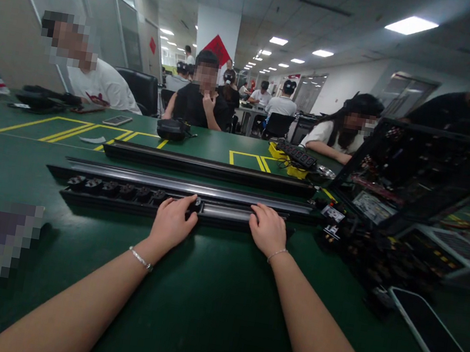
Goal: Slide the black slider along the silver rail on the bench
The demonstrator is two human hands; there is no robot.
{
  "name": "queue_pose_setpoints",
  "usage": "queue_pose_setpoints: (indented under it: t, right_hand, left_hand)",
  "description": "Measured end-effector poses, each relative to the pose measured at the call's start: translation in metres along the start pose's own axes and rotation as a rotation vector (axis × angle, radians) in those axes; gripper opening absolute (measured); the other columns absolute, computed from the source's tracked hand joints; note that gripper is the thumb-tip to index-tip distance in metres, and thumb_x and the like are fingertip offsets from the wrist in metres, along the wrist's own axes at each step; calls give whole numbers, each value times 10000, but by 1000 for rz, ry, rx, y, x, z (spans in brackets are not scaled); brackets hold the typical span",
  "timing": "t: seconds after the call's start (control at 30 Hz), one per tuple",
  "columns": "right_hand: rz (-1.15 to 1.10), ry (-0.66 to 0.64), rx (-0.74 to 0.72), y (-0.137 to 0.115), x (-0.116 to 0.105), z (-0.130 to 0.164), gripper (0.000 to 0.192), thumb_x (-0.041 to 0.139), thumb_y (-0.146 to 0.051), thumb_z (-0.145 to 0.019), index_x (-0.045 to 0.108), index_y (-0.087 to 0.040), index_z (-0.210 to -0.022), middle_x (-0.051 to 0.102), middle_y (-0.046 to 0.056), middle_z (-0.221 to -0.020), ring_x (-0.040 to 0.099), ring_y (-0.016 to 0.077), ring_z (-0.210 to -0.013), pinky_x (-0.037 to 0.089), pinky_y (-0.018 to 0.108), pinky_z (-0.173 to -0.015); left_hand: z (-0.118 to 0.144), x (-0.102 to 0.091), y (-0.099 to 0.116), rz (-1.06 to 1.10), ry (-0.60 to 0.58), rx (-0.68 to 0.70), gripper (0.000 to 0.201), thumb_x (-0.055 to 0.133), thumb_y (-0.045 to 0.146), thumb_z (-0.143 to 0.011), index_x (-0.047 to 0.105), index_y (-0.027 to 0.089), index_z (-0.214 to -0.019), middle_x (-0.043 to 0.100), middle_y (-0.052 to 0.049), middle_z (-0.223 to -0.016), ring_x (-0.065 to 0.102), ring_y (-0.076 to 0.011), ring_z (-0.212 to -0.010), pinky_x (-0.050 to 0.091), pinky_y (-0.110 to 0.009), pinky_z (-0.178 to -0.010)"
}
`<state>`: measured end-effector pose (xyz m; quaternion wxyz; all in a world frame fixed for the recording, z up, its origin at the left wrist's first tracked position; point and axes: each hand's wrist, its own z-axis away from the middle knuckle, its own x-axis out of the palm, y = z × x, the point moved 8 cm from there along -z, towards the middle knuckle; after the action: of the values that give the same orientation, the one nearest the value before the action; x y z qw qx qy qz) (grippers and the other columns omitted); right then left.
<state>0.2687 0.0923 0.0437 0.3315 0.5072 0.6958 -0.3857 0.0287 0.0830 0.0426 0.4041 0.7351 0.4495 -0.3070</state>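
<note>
Both hands on the power strip

Left hand [173, 223] and right hand [268, 229] rest flat, gripping nothing, on the strip [133, 195]; rails [208, 179] lie just behind it.

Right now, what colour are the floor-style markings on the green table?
Yellow lines on the green table, clearest in the head view.

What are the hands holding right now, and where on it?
Both hands, left hand and right hand, rest on the long black rail, around its middle; no closed grip is visible.
</note>
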Motion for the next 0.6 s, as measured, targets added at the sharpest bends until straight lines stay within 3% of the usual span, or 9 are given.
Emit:
queue_pose_setpoints:
  t: [0.3,0.43,0.6]
  right_hand:
    - [-7,4,-2,0,0,0,346,396,-303,-866,628,-226,-1111,587,42,-1226,502,212,-1118,383,380,-944]
    - [-9,1,7,-1,-2,0,347,393,-306,-870,626,-230,-1116,587,39,-1228,502,214,-1121,384,377,-941]
    - [-13,-8,10,-1,-2,-1,344,400,-302,-866,630,-233,-1113,586,44,-1228,503,220,-1119,389,386,-933]
  left_hand:
    - [2,-3,4,-46,29,26,437,447,327,-813,526,270,-1239,618,-57,-1145,568,-213,-1039,366,-387,-961]
    - [3,0,7,-87,-7,55,466,440,332,-814,477,278,-1275,666,-33,-982,589,-210,-952,329,-403,-979]
    - [3,3,3,-72,-18,-5,442,468,355,-783,495,184,-1190,685,-57,-929,597,-224,-942,301,-413,-992]
